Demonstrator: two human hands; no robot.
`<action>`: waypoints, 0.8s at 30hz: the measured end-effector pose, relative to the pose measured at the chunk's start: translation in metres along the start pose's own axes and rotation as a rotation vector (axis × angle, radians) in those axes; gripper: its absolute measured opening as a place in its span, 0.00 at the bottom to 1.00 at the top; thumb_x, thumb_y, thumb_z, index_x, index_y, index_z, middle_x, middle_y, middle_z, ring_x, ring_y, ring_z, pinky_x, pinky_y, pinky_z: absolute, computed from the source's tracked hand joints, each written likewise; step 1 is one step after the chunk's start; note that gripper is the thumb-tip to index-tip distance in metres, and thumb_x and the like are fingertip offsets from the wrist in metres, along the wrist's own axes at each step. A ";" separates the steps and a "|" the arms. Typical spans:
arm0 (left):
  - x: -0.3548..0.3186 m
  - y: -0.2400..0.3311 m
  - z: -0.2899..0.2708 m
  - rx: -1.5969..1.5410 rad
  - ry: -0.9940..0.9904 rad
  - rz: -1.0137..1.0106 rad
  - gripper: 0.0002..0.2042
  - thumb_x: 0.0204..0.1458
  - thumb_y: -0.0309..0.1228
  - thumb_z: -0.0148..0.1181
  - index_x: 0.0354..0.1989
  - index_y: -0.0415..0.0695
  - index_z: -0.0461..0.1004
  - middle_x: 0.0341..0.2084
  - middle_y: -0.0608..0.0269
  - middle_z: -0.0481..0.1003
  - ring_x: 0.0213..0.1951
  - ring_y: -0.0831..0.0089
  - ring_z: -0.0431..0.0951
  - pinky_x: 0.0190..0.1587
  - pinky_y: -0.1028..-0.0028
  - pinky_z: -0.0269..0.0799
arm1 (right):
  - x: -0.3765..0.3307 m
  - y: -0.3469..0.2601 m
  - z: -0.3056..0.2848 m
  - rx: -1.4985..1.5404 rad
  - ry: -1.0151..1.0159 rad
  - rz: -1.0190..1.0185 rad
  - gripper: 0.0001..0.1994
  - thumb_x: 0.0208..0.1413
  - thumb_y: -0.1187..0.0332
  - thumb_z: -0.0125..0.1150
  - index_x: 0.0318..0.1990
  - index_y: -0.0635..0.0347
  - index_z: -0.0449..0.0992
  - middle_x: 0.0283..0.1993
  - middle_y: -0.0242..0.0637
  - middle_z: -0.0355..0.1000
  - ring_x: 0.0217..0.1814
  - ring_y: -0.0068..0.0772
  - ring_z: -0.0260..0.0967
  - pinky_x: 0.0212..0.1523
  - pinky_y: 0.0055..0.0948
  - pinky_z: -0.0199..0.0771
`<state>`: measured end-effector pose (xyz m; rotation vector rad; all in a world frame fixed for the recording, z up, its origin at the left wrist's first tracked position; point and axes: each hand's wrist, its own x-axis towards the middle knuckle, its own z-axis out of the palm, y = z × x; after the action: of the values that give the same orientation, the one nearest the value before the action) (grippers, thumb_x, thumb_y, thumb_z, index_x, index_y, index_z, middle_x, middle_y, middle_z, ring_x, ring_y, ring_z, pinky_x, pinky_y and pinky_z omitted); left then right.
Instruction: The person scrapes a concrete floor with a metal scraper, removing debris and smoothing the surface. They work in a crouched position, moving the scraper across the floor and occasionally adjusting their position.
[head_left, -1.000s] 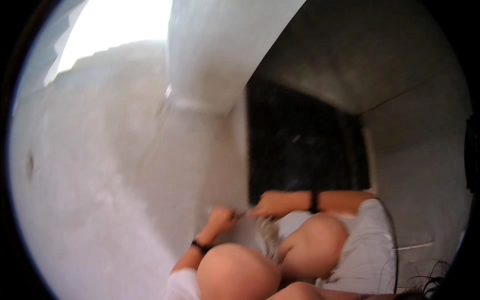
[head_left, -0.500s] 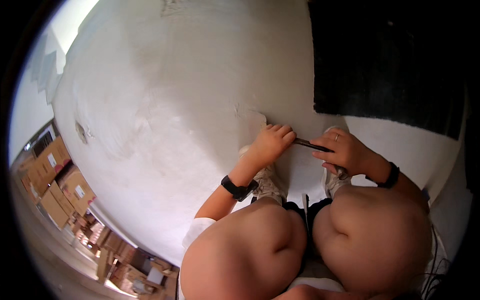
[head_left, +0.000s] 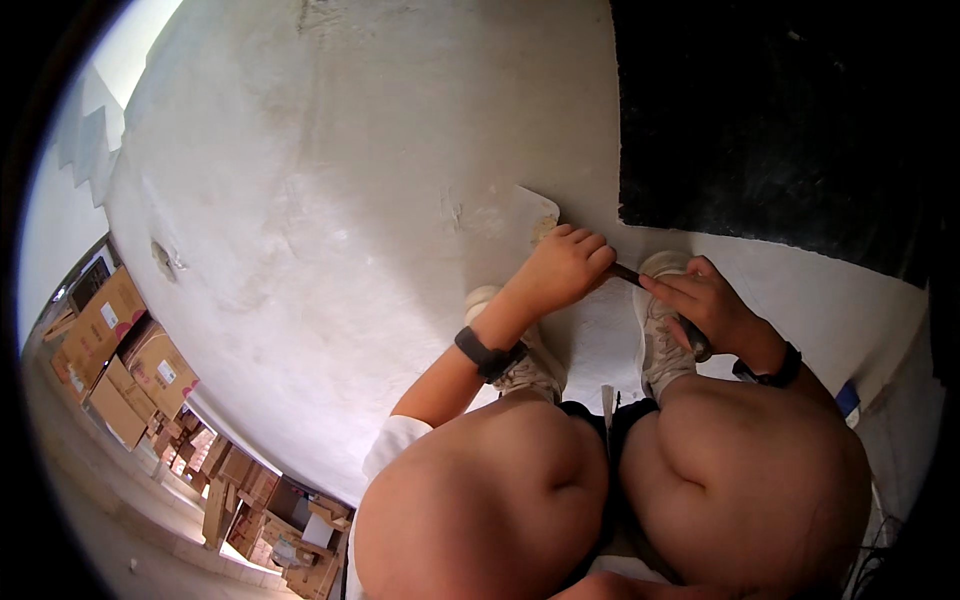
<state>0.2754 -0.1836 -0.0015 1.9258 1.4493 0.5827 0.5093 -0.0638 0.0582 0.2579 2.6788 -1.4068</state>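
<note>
My left hand (head_left: 568, 268) is closed round the dark shaft of what looks like a scraper (head_left: 627, 274). Beyond its knuckles a flat pale blade (head_left: 538, 214) lies at the whitish plastered surface, yellowish bits on its lower part. Toward the other end of the shaft is my right hand (head_left: 708, 305), its fingers curled over the handle, whose rounded, worn end (head_left: 697, 342) sticks out below. A dark band circles each wrist. Under the hands show my two pale shoes, the left shoe (head_left: 530, 365) and the right shoe (head_left: 660, 330), with my bent knees nearer.
A large black rectangle (head_left: 770, 130) with a rough lower edge covers the upper right of the pale surface (head_left: 330, 260). The surface has scuffs and a chipped hole (head_left: 163, 260). Several cardboard boxes (head_left: 160, 370) are piled at the far left.
The blade and my left hand have shifted up and right along the surface. My right hand has moved slightly right with the handle end, its fingers straighter now.
</note>
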 end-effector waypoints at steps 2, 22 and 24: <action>0.002 0.001 0.001 0.007 0.027 -0.027 0.10 0.43 0.31 0.62 0.33 0.45 0.69 0.27 0.62 0.70 0.33 0.62 0.74 0.36 0.66 0.67 | 0.002 0.002 -0.005 -0.030 -0.050 0.018 0.31 0.42 0.70 0.67 0.59 0.64 0.68 0.45 0.43 0.74 0.40 0.36 0.67 0.46 0.33 0.59; -0.003 -0.018 -0.027 0.110 -0.024 -0.133 0.10 0.45 0.33 0.62 0.31 0.45 0.68 0.26 0.61 0.72 0.32 0.60 0.74 0.36 0.64 0.66 | 0.042 0.011 -0.015 -0.061 -0.038 -0.019 0.32 0.40 0.73 0.65 0.59 0.59 0.68 0.49 0.39 0.72 0.41 0.36 0.67 0.47 0.31 0.62; -0.006 -0.010 -0.029 0.108 -0.046 -0.144 0.10 0.44 0.32 0.62 0.32 0.44 0.68 0.27 0.60 0.72 0.33 0.60 0.74 0.37 0.64 0.67 | 0.037 0.003 -0.015 -0.097 -0.041 -0.013 0.32 0.40 0.73 0.66 0.59 0.60 0.69 0.49 0.40 0.72 0.43 0.36 0.68 0.48 0.32 0.63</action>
<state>0.2474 -0.1807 0.0117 1.8842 1.6027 0.3988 0.4735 -0.0463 0.0584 0.2022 2.7101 -1.2672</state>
